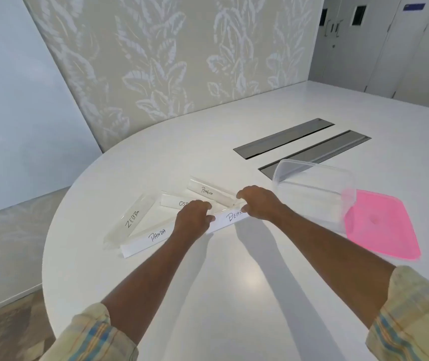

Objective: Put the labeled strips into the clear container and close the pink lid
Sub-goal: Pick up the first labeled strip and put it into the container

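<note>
- Head view: my left hand (193, 217) is curled over the near row of labeled strips. The fingers hook over the top edge and the thumb presses on the near face at the left end of the BEAR strip (234, 217).
- My right hand (258, 203) grips the right end of that strip. The thumb is on the near face, and the fingers are bent over the far side, just beside the end of the PENGUIN strip (206, 191).
- The PANDA strip (157, 235) lies in line with it on the left, and my left hand covers the place where the two meet.
- The ZEBRA strip (132, 218) lies slantwise at the far left. Its near end is close to the PANDA strip.
- The strip reading "OST" (175, 203) lies behind my left hand, partly hidden by the knuckles.
- All five strips rest on the white table (234, 282).
- The clear container (314, 188) stands open to my right, near my right wrist.
- The pink lid (382, 225) lies flat on the table beside the container, at its right near corner.
- Two grey slots (283, 138) are set in the tabletop beyond the container.
</note>
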